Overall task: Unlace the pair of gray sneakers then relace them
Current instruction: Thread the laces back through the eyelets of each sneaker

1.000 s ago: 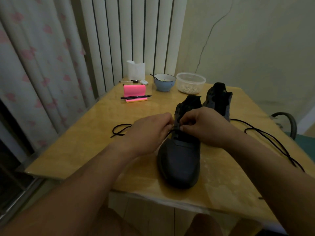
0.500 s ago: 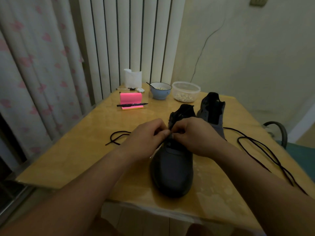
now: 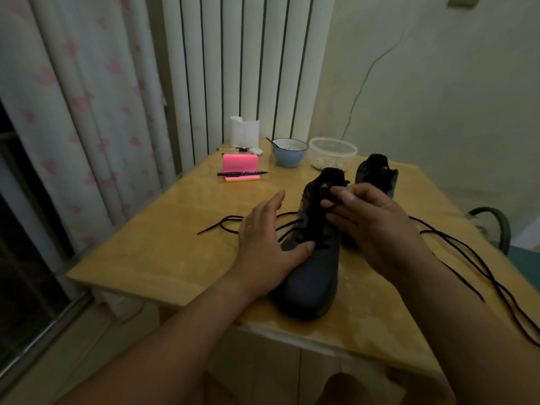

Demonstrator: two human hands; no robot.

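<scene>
Head-camera view looked down over two bare forearms toward a dark gray sneaker (image 3: 309, 276) that stood toe-first near the front edge of the yellow surface (image 3: 152, 258). The left hand (image 3: 263, 247) lay spread against the left flank of that sneaker, fingers straight and apart, thumb pressed on the upper just below the eyelets, gripping nothing. The right hand (image 3: 371, 226) hovered over the sneaker's lacing area, its thumb and forefinger pinched together on a black lace (image 3: 327, 210) at the tongue, the remaining fingers loosely curled. From the sneaker's left side a length of that lace ran out under the left hand and ended in a loose curl (image 3: 225, 225) on the surface. To the right of the sneaker a second black lace (image 3: 473, 258) trailed in long loops toward the right edge of the surface. Just behind the sneaker and a little to its right stood the second sneaker (image 3: 377, 173), mostly hidden by the right hand; whether any lace remained in it could not be told. Farther back and to the left of the sneaker lay a pink notepad (image 3: 241, 165) with a black pen (image 3: 242, 173) resting across it. Behind the sneaker sat a blue bowl (image 3: 290, 153) with a utensil in it, and just beside that a clear plastic container (image 3: 333, 153) holding pale bits. A white holder (image 3: 245, 133) stood at the far edge, against the vertical blinds (image 3: 239, 68).
</scene>
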